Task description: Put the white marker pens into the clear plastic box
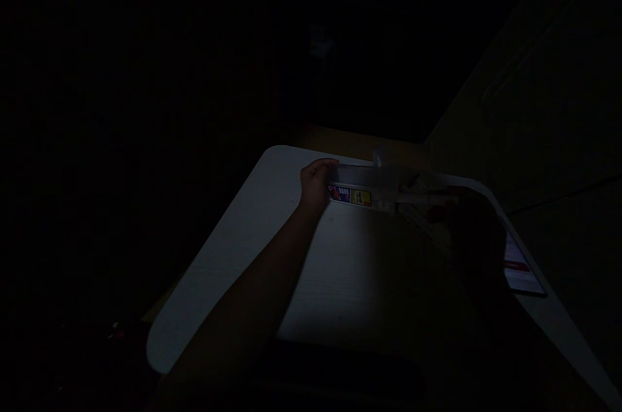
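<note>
The scene is very dark. My left hand (315,182) is closed on the left end of a long, see-through plastic container (354,174), which lies across the far part of the white table (335,269). A colourful label (350,195) in purple, red and yellow shows on its near side. Deep in shadow at the other end, my right hand (469,217) has its fingers bent around a pale, narrow piece (427,198) that I cannot identify. Some crumpled-looking, dim material (425,224) lies under it, its kind unclear.
A tablet-like device (522,263) with a lit screen lies by the right edge, partly behind my right arm. Beyond the container stands a small translucent object (380,154). A wall (549,140) rises on the right, and a brownish surface (335,138) shows past the far edge.
</note>
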The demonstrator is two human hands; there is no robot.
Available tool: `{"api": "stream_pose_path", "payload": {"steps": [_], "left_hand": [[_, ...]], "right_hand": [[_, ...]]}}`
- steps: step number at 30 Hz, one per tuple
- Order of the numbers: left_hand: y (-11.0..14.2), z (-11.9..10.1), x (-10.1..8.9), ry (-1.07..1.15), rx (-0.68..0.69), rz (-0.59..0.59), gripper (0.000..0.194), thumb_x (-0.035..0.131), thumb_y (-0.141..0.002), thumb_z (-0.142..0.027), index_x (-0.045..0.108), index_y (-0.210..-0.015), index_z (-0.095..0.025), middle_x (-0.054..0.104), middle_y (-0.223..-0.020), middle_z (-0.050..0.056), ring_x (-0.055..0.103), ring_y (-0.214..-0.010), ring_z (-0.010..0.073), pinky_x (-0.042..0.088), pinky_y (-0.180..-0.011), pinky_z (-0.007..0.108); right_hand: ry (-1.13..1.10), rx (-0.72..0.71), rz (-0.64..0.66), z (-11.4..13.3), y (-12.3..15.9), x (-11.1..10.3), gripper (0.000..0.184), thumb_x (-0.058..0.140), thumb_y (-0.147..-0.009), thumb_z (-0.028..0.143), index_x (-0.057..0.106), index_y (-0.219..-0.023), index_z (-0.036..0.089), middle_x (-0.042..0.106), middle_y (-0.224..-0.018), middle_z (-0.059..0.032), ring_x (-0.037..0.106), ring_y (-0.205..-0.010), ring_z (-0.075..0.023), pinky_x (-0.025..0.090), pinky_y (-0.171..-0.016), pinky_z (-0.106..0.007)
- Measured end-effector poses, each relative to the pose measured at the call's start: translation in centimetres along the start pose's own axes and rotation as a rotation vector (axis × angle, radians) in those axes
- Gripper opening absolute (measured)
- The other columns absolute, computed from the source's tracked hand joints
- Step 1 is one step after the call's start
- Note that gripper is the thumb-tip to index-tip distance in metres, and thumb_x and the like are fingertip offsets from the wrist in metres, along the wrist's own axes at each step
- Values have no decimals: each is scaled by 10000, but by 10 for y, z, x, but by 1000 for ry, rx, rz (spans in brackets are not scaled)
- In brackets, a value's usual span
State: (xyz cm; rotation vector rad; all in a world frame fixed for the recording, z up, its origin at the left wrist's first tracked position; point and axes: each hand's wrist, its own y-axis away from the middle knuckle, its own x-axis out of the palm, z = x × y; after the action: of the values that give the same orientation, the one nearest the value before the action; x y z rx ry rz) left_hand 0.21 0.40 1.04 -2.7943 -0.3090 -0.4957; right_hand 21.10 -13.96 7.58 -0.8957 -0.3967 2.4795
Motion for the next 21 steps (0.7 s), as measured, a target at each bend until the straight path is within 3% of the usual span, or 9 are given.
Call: {"api": "stream_pose_path", "payload": {"steps": [6, 15, 18, 21], "left_hand": [[-2, 3, -1, 10, 5, 22, 194, 501, -603, -200, 693, -622, -185, 644, -606, -4, 541, -589, 118, 406, -576, 235], [-1, 2, -1, -1, -8, 28, 199, 497, -603, -209, 693, -629, -187, 654, -630, 5, 561, -614, 132, 429, -604, 253], [-2, 2, -2, -6, 0, 28, 201, 494, -605, -208, 693, -624, -187, 653, -622, 4, 561, -614, 130, 428, -602, 250], [-2, 3, -2, -9, 2, 36, 199, 495, -608, -208, 692, -628, -183, 655, -627, 6, 567, -617, 135, 433, -604, 255]], "right_hand": [[-32, 120, 30, 13, 6, 16, 297, 439, -839, 350, 561, -1052, 181, 550, -613, 15, 528, -581, -112, 404, -591, -260], [-164, 37, 210, -9, 2, 43, 378, 426, -820, 438, 562, -1047, 168, 515, -560, 27, 483, -492, -95, 388, -506, -236], [-24, -21, 282, -16, -1, 49, 382, 380, -833, 437, 579, -1045, 189, 591, -641, -16, 546, -554, -125, 432, -537, -258], [45, -106, 331, -23, -4, 53, 370, 371, -830, 405, 581, -1064, 210, 654, -860, -72, 618, -791, -184, 485, -668, -306]]}}
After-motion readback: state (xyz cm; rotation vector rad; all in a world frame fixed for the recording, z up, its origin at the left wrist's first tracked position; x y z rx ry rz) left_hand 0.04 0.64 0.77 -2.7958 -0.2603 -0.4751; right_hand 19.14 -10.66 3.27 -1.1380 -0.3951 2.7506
